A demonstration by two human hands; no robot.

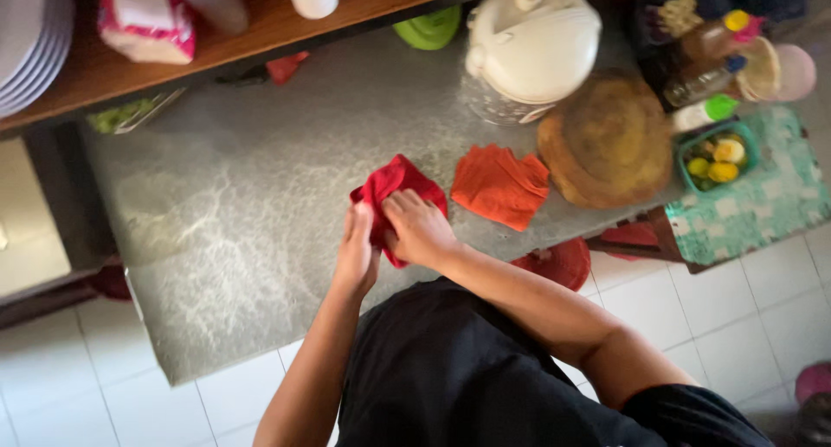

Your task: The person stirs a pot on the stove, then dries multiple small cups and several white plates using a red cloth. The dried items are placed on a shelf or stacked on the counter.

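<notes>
Both hands (389,239) on red cloth (394,183), counter edge near.

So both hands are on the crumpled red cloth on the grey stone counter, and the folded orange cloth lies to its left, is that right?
Not quite. In the head view both hands, left and right, are on the crumpled red cloth on the grey stone counter, but the folded orange cloth lies to its right.

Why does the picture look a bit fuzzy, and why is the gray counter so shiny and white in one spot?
In the head view everything is softly blurred, most at the edges, like the plates. Light glares pale off the counter left of the hands on the red cloth; under the shelf it is dark.
</notes>
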